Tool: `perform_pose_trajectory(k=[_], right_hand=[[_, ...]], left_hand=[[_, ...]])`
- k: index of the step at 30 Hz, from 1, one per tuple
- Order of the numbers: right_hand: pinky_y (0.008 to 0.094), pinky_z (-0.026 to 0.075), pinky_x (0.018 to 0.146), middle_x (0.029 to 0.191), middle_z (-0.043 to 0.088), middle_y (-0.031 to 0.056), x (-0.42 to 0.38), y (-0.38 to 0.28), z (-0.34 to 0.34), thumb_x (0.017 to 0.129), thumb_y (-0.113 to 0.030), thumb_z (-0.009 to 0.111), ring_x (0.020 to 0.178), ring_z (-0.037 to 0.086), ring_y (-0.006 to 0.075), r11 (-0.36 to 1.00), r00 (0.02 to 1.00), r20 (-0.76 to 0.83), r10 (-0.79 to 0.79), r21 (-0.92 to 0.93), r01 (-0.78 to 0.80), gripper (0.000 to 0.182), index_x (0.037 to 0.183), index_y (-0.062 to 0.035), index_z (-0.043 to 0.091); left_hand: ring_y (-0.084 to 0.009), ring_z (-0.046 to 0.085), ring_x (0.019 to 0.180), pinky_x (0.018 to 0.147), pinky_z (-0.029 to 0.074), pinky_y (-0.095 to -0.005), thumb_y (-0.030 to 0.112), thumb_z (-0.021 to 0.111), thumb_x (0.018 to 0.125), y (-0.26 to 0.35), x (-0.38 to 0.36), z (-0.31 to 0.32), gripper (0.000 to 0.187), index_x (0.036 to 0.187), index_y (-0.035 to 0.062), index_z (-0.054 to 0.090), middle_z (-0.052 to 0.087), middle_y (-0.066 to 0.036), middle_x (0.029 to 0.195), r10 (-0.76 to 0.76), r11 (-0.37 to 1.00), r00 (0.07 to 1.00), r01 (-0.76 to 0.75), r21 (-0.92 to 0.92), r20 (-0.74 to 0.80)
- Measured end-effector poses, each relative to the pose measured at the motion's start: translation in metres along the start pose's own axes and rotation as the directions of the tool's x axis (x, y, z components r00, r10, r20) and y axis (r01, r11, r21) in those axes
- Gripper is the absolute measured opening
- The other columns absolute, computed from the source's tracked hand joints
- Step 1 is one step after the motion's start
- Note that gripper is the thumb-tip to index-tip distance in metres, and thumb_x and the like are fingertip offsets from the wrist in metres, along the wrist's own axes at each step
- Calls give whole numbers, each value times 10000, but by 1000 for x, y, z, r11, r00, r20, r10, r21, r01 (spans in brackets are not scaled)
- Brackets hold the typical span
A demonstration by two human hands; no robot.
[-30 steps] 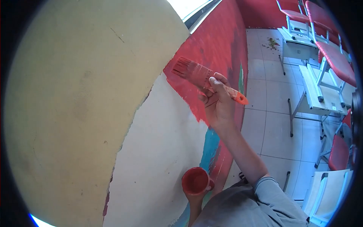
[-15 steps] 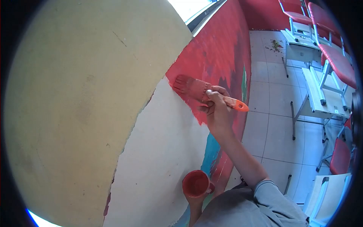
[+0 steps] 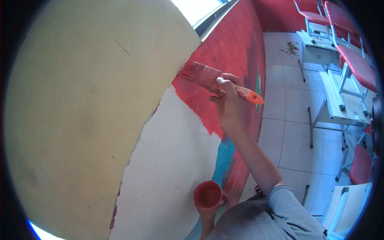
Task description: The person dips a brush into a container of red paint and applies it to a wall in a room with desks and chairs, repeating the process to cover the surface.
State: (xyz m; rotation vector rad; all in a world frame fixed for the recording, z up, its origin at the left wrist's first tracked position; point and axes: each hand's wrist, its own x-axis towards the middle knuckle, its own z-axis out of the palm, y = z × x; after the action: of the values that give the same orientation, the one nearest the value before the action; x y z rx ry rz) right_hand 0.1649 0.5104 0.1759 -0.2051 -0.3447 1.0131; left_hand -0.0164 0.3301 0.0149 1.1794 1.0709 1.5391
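Note:
My right hand [image 3: 230, 94] is closed around a wide paintbrush [image 3: 204, 76] with an orange handle. The bristles, coated in red, touch the red painted wall [image 3: 224, 52] close to where it meets the beige wall section [image 3: 80, 100]. Low in the view, my left hand [image 3: 208, 213] grips a cup [image 3: 209, 194] holding red paint; most of its fingers are hidden behind the cup. Between the two hands lies a bare white wall patch [image 3: 168, 148], with a blue painted strip [image 3: 224, 160] along its right side.
Right of the wall runs a tiled floor [image 3: 272, 140]. White desks [image 3: 340, 96] with red chairs [image 3: 356, 64] stacked on them stand at the right. A small heap of debris [image 3: 291, 49] lies on the floor toward the back. At the top is a window [image 3: 198, 12].
My right hand and the paintbrush have moved up along the wall. Red paint shows at the corner where the bristles were. The cup in my left hand has stayed nearly still.

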Motion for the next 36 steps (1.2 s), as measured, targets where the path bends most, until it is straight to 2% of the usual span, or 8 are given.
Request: perform_pose_trajectory(k=[5, 8, 11, 14, 17, 23, 29, 36], right_hand=[[300, 529, 542, 838, 543, 49, -5, 10, -16, 783, -71, 533, 742, 569, 131, 996, 998, -25, 56, -65, -57, 145, 927, -69, 511], [296, 528, 501, 709, 544, 16, 3, -3, -6, 761, -66, 553, 635, 571, 113, 999, 998, -56, -39, -22, 37, 181, 938, -79, 516], [291, 526, 494, 705, 544, 20, 7, -3, 6, 763, -67, 551, 635, 573, 114, 999, 1000, -14, 7, -31, -7, 188, 946, -75, 509], [301, 532, 531, 793, 536, 54, -3, 7, -17, 780, -64, 528, 734, 579, 138, 992, 996, -34, 79, -91, -82, 121, 900, -66, 517], [303, 527, 527, 790, 535, 50, -11, 0, -23, 787, -66, 531, 744, 578, 140, 998, 998, -13, 59, -29, -59, 113, 899, -66, 516], [287, 534, 520, 808, 534, 46, -30, 16, -5, 800, -49, 519, 716, 587, 144, 995, 992, 76, 104, -12, -104, 114, 912, -59, 506], [294, 540, 515, 814, 535, 51, -39, -4, -3, 802, -45, 523, 680, 582, 133, 998, 997, 60, 51, 31, -53, 94, 896, -53, 515], [290, 543, 512, 817, 534, 24, -47, 12, -12, 807, -31, 510, 689, 573, 107, 995, 995, 30, 99, -26, -98, 98, 897, -69, 519]], left_hand=[[-215, 565, 949, 790, 497, -348, 86, 845, 462, 0, 1, 2, 770, 1128, 38, 463, 571, -99, 1052, -15, 1000, 999, 16, -11, 36], [-210, 560, 960, 797, 494, -345, 85, 846, 459, 2, 1, 3, 770, 1128, 41, 466, 566, -94, 1062, -43, 999, 999, 43, -17, 27], [-205, 556, 967, 804, 487, -337, 94, 848, 462, -4, 2, 1, 770, 1129, 45, 466, 562, -89, 1070, -52, 999, 998, 52, 0, 35], [-204, 554, 969, 814, 480, -335, 99, 846, 465, -4, 1, 3, 769, 1131, 50, 464, 560, -87, 1071, -37, 999, 998, 37, 3, 46], [-206, 551, 976, 823, 476, -339, 99, 844, 463, -7, 3, 4, 774, 1134, 54, 462, 560, -86, 1074, -13, 1000, 999, 13, 12, 32], [-204, 549, 980, 826, 473, -341, 112, 850, 441, -11, 4, 3, 795, 1133, 57, 465, 562, -82, 1071, -31, 999, 999, 30, 24, 23], [-200, 555, 976, 829, 473, -336, 106, 846, 434, -14, 4, -3, 780, 1120, 55, 480, 569, -81, 1066, -40, 998, 999, 39, 42, 20], [-193, 556, 968, 828, 474, -335, 113, 845, 445, -13, 5, -6, 770, 1119, 55, 478, 569, -75, 1059, -33, 999, 997, 29, 45, 75]])
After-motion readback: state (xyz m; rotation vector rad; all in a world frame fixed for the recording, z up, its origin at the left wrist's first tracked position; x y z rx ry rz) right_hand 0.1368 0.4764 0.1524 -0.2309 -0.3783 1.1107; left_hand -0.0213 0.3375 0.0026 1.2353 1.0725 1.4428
